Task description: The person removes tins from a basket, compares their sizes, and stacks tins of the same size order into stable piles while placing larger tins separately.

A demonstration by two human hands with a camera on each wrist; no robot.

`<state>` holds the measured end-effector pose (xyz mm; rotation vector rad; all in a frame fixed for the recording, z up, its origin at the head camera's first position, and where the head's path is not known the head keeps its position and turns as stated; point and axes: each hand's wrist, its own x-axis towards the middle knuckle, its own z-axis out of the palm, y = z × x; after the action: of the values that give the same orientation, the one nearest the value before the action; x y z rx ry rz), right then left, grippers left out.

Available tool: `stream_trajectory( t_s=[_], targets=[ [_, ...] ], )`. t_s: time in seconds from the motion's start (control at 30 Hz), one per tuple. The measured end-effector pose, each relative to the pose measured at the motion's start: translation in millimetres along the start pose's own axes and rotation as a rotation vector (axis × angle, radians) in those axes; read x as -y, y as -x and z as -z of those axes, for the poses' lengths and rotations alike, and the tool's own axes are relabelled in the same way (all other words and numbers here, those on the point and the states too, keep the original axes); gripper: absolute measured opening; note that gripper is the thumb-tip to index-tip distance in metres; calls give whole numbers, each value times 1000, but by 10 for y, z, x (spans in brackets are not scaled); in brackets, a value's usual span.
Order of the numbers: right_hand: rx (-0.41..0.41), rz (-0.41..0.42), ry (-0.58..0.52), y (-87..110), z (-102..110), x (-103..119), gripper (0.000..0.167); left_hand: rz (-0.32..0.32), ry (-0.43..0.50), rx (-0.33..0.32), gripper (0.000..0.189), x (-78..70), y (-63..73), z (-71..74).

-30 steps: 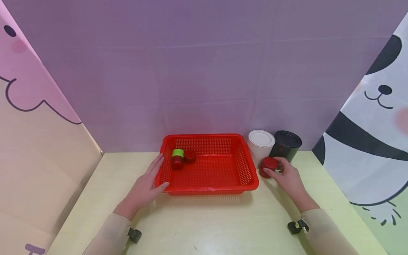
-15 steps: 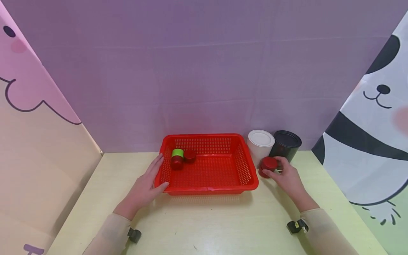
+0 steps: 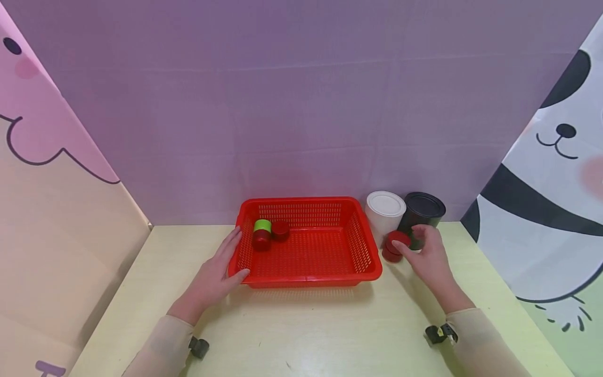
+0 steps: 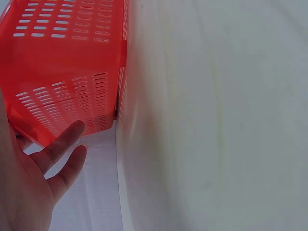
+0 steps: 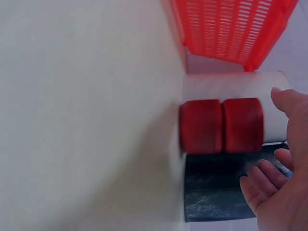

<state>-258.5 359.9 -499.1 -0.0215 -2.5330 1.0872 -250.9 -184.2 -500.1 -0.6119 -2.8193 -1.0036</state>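
My left hand (image 3: 212,283) lies along the left rim of a red plastic basket (image 3: 313,279), thumb and fingers spread over the edge. At the right, two small red round containers stand stacked, the upper one (image 5: 244,125) squarely on the lower one (image 5: 201,126). My right hand (image 3: 431,259) hovers beside this stack with thumb and fingers apart, holding nothing. The thumb overlaps the upper container in the head view, while in the right wrist view a gap shows between them. Inside the basket's left end are a green-topped piece (image 3: 262,225), a red container (image 3: 261,241) and another red one (image 3: 281,231).
Behind the stack stand a white can (image 3: 386,205) and a black can (image 3: 424,206), side by side near the purple back wall (image 3: 311,115). The pale wooden table (image 3: 301,335) extends in front of the basket. Printed panels flank both sides.
My right hand has loosened its hold on the upper red container; its fingers have spread and moved slightly up and away, leaving the stack standing. The left hand has stayed still.
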Motion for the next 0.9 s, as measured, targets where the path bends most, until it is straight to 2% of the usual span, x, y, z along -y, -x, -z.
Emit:
stream_trajectory(
  t_s=[0.23, 0.4, 0.57, 0.73, 0.9],
  targets=[
    [-67, 141, -40, -86, 15, 224, 55, 6, 1, 1, 109, -3, -3, 1],
    [-64, 227, -54, -157, -3, 464, 46, 0, 8, -3, 108, 6, -4, -4],
    [-17, 249, -49, -245, -20, 720, 44, -11, 10, -6, 107, 14, -7, -8],
    [73, 227, -78, -348, -41, 935, 47, -14, 18, -7, 106, 9, -4, -2],
    [154, 240, -107, -451, -93, 1126, 48, -10, 16, -5, 106, -5, 3, 10]
  ],
)
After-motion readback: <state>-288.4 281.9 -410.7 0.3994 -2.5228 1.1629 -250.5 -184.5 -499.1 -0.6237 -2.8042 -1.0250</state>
